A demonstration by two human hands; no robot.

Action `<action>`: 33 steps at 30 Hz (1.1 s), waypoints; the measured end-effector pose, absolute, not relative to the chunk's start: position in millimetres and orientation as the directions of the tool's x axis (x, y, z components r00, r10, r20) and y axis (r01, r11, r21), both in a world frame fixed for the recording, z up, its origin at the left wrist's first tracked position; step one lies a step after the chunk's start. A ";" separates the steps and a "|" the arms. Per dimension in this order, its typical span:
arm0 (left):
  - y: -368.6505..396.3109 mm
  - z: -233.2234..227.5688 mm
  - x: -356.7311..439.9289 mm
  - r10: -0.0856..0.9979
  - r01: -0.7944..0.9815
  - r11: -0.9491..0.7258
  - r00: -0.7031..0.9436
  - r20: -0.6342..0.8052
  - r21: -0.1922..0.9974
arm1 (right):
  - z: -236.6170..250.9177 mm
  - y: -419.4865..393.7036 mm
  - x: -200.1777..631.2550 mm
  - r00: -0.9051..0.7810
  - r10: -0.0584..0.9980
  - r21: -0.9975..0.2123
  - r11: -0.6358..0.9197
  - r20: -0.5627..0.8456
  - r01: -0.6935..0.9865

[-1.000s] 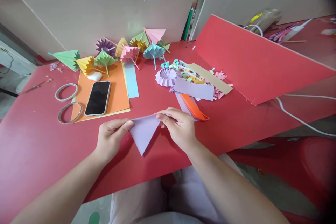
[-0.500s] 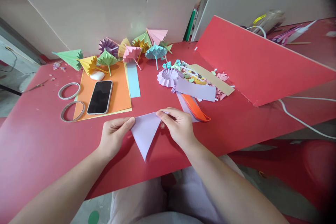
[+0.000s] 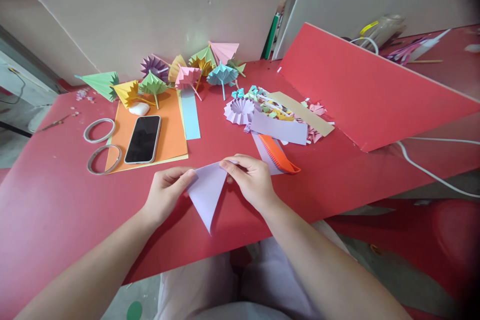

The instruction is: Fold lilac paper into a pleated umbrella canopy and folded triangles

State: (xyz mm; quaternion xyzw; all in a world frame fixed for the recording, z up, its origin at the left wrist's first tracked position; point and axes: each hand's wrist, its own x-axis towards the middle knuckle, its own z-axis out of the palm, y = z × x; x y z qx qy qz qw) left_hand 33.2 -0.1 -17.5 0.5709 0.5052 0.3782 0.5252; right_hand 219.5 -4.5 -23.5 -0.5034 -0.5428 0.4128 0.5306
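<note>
Red table (image 3: 56, 210) fills most of the view. A red board (image 3: 360, 90) lies tilted at far right, a white cable (image 3: 423, 167) running near its near edge. Orange paper (image 3: 170, 125) sits left of centre; on it a black phone (image 3: 143, 139) lies face up and a small white case (image 3: 138, 108) rests at its far edge. A light blue strip (image 3: 190, 115) lies just right of the orange paper. Two tape rings (image 3: 99, 130) lie left of the paper. A row of folded paper umbrellas (image 3: 187, 72) stands along the far side. Right of centre, a heap of paper scraps (image 3: 285, 110), with an orange comb (image 3: 279, 157) at its near edge.

Near edge, centre: purple paper triangle (image 3: 206, 192), point toward the person, raised off the table. Left hand (image 3: 165, 197) pinches its left corner, fingers closed on it. Right hand (image 3: 253, 180) pinches the right corner, fingers closed on the top edge.
</note>
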 end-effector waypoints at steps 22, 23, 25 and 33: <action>-0.7 -15.4 32.6 0.956 0.193 0.113 0.246 -0.159 0.975 | -24.3 0.2 224.1 0.133 0.974 -0.975 0.164 0.184 0.151; -1.2 -14.4 33.0 0.961 0.215 0.102 0.230 -0.152 0.971 | -24.1 0.0 223.7 0.132 0.975 -0.975 0.159 0.180 0.153; -2.1 -13.4 33.1 0.971 0.249 0.081 0.199 -0.133 0.965 | -23.6 -0.4 222.8 0.129 0.977 -0.977 0.148 0.168 0.152; -1.3 -15.8 33.6 0.931 0.223 0.128 0.309 -0.194 0.967 | -25.4 0.9 223.3 0.165 0.974 -0.981 0.132 0.154 0.141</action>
